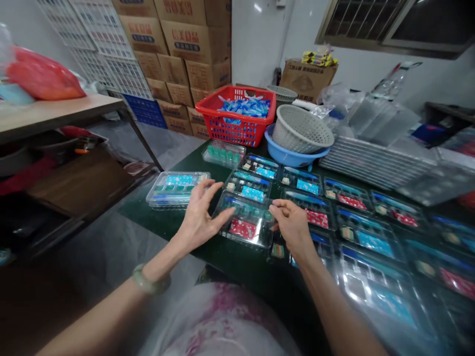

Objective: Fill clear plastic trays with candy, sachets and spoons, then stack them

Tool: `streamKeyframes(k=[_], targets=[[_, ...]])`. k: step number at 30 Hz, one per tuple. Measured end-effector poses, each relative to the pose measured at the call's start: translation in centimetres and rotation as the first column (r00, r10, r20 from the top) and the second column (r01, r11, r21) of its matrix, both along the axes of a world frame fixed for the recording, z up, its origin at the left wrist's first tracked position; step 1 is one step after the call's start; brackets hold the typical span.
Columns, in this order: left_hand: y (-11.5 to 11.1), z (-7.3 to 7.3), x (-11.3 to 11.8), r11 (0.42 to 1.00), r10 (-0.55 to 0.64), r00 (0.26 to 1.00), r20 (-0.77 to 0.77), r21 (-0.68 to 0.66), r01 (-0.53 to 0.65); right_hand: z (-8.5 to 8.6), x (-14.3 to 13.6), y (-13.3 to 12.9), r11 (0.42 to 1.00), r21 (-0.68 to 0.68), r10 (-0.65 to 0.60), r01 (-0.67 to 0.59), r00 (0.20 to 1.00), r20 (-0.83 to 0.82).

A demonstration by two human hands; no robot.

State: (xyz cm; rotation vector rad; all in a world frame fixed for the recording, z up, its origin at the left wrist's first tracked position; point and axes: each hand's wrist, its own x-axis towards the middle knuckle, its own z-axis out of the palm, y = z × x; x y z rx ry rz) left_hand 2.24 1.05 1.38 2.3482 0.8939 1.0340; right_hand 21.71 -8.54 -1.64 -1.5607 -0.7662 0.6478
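Clear rectangular plastic tray with a red dotted packet [243,228] inside lies, in the head view, on a dark green tabletop [218,173], directly between the person's two hands. Its longer side appears to run from left to right, dipping slightly toward the wearer at the right end, so each hand stands at one end of that axis. A row of small green pieces [243,210] shows along its far side, with the packet nearer the wearer.

The left hand [200,213] is spread, thumb well apart from the fingers; the thumb tip overlaps the tray's left end, though whether it presses on the plastic cannot be told. The right hand [294,223] is curled, thumb and forefinger drawn close together at the far right corner; whether they pinch the rim or only brush it is unclear. Neither hand is plainly nearer, and the tray seems within reach of both without any turn.

Just left of the left hand stands a stack of clear, filled plastic trays [178,190]. Directly beyond the tray sits another tray holding a light-blue dotted packet [253,193], with more filled trays in rows to the right.
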Motion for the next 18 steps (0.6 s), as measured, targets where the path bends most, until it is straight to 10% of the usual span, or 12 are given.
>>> streamKeyframes(k=[5,9,18], targets=[[0.6,-0.2,0.6,0.927,-0.299,0.869,-0.393,0.097,0.363,-0.6,0.0,0.5,0.989,-0.138,-0.012,0.052,0.961,0.277],[1.5,-0.1,1.0,0.869,-0.366,0.706,-0.607,0.048,0.492,0.3,-0.6,-0.1,0.945,-0.273,0.066,0.181,0.711,0.7],[1.7,-1.6,0.3,0.797,-0.463,0.642,-0.611,0.029,0.603,0.4,-1.1,-0.8,0.928,-0.354,0.301,0.115,0.326,0.896]])
